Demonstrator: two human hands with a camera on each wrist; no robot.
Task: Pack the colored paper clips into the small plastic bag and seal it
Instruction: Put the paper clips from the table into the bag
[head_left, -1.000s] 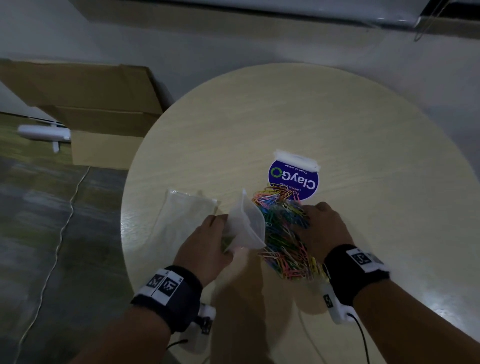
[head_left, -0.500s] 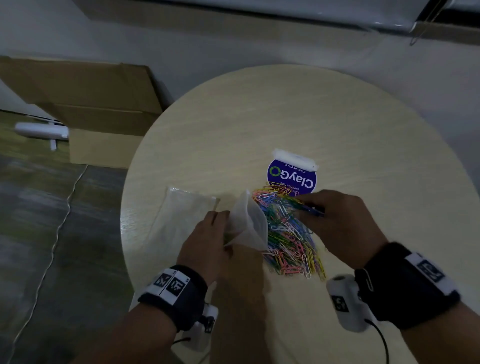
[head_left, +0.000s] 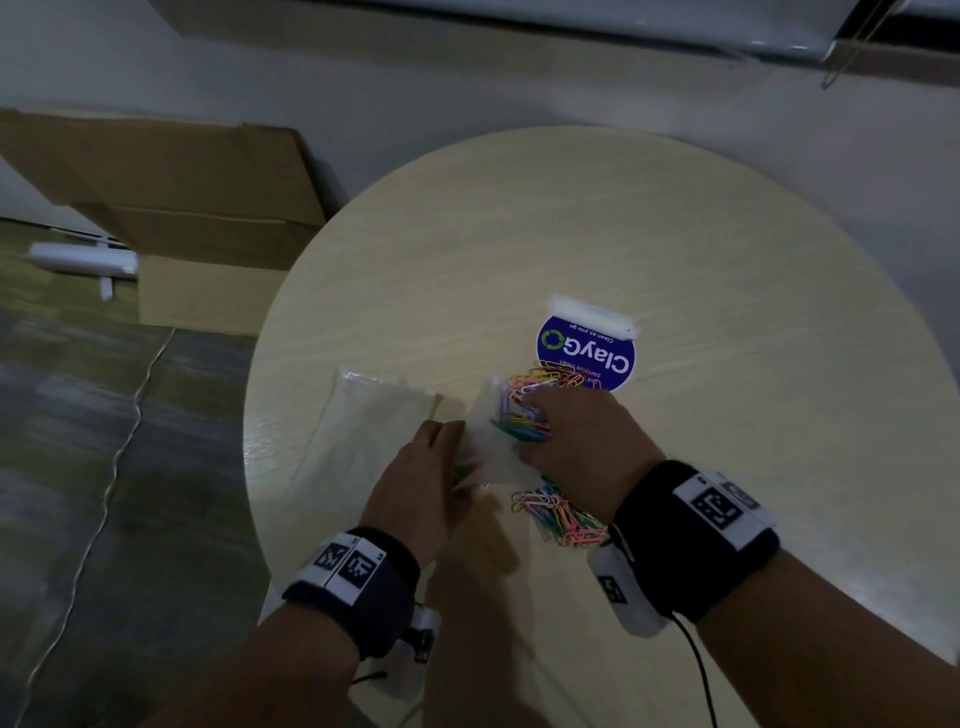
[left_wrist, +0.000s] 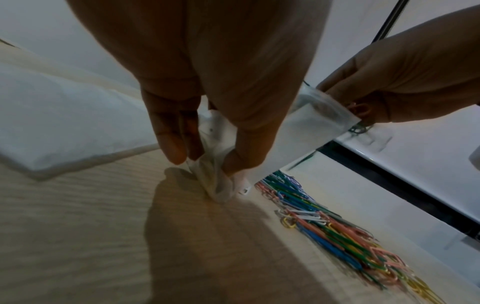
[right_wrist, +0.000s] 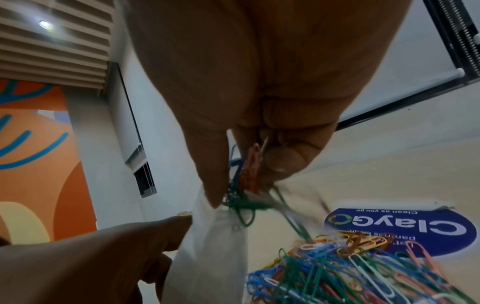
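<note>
Clear plastic bag (head_left: 491, 441) held upright on the round table (head_left: 675, 249), mouth open.

Left hand (head_left: 421, 488) pinches its lower end; right hand (head_left: 582, 441) pinches a bunch of colored paper clips (right_wrist: 244, 179) at the mouth, seemingly partly inside. Loose pile (head_left: 563, 514) lies just beside the bag.

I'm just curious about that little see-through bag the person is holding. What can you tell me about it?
The small bag looks like thin, clear, crinkly plastic. Its mouth is open, tilted up above the table. The left hand pinches its lower end; the right hand pushes a bunch of paper clips into the mouth.
</note>
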